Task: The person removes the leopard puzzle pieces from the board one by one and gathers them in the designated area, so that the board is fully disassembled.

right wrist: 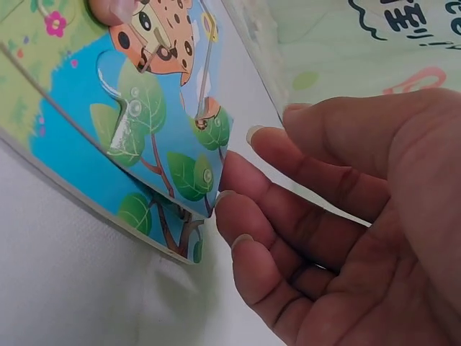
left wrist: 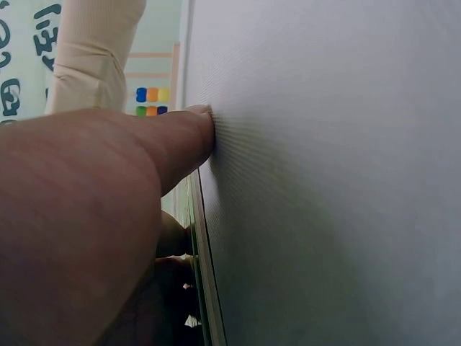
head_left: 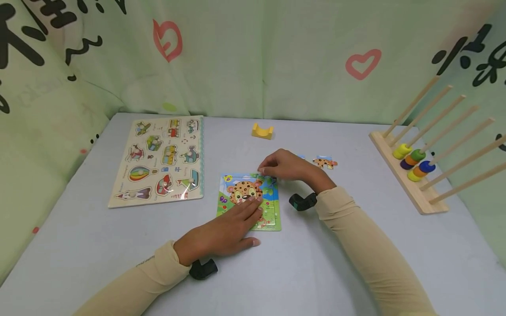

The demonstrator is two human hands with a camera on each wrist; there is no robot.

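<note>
A small leopard jigsaw puzzle lies on the table in the head view. My left hand rests across its lower part with fingers extended and hides some of the picture; the thumb lies on the table beside it. At the puzzle's upper right corner is my right hand, fingers loosely bent. In the right wrist view, a leaf-printed corner piece sits slightly raised over the board's edge. The right fingertips are right at that corner, the thumb held apart. Behind this hand lies a loose leopard piece, with another partly hidden.
A wooden picture board with vehicle pieces lies to the left. A yellow arch-shaped block stands at the back. On the right is a wooden rod stand with coloured rings on some rods. A printed curtain hangs behind the table.
</note>
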